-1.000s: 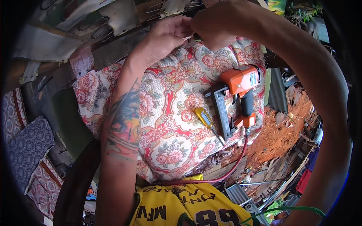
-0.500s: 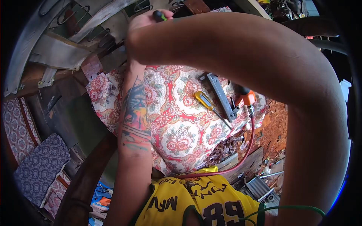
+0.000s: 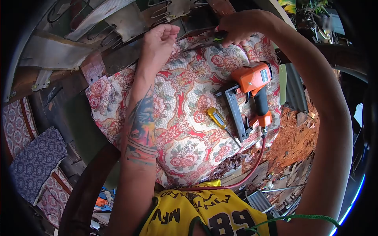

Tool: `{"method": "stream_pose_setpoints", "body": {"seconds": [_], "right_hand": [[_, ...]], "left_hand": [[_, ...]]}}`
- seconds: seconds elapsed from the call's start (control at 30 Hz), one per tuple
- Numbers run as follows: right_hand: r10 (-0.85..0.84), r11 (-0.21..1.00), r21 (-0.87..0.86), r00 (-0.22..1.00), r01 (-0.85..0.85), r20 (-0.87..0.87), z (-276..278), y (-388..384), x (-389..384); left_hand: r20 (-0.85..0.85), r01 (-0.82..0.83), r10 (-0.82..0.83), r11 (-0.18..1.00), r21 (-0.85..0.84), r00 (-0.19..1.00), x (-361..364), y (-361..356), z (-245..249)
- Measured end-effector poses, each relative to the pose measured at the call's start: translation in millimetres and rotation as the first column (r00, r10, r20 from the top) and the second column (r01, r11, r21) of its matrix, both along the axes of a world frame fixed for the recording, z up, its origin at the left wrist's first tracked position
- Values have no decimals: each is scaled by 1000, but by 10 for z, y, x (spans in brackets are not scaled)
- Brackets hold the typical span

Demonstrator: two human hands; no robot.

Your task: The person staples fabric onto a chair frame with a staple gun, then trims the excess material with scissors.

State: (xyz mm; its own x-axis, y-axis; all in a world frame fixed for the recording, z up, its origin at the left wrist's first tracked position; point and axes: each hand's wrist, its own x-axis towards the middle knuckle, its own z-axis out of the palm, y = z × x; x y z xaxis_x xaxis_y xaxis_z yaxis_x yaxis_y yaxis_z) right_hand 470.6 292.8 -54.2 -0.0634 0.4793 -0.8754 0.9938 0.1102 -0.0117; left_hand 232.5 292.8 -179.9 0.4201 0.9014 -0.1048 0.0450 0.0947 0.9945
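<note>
A floral fabric [image 3: 185,129] in red, cream and green lies spread in front of me. At its upper edge is my left hand [image 3: 159,41], fingers curled and pressed together; anything pinched in them is too small to make out. Farther right, my right hand [image 3: 240,27] is wrapped round a tool with a black-and-green handle [image 3: 219,36], its working end not clear. On the fabric's right side rests an orange and black staple gun [image 3: 252,80] with a red air hose [image 3: 258,157]. Beside it lies a yellow-handled screwdriver [image 3: 216,118].
Webbing straps [image 3: 51,55] and metal springs [image 3: 108,35] on a wooden frame fill the upper left. A blue patterned cloth [image 3: 37,161] hangs at lower left. Reddish soil [image 3: 295,133] and scraps show at right.
My right hand has swung away from my left hand to the right, carrying the black-and-green-handled tool. The arm's shift uncovers the staple gun. My left hand stays near the fabric's upper edge.
</note>
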Motion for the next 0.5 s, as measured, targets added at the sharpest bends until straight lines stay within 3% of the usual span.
{"method": "stream_pose_setpoints", "body": {"seconds": [0.07, 0.13, 0.17, 0.2, 0.27, 0.3, 0.37, 0.5], "right_hand": [[-16, 1000, 21, 1000, 16, -12, -112, 54, 70], [-40, 999, -16, 997, 40, -59, -120, 130, 85], [177, 973, -139, 983, -183, -56, -63, 290, 90], [181, 972, -143, 982, -187, -58, -66, 311, 106], [5, 977, -212, 992, -32, -126, -71, 309, 136], [6, 976, -214, 992, -33, -124, -96, 308, 117], [255, 955, -159, 967, -249, 17, -160, 315, 47], [284, 953, -125, 957, -275, 60, 137, 350, -363]], "left_hand": [[-196, 122, -94, 983, 137, 976, -22, -63, 44], [-239, 135, -98, 981, 142, 966, -27, -69, -15], [-279, 149, -101, 976, 157, 955, -30, -65, -41], [-280, 145, -98, 978, 152, 955, -28, -52, -44], [-362, 211, -146, 966, 149, 921, -23, -33, -31], [-360, 210, -145, 967, 147, 922, -18, -30, -51], [-322, 183, -128, 972, 146, 938, -9, -22, -84], [-369, 210, -134, 962, 174, 920, 1, -29, -15]]}}
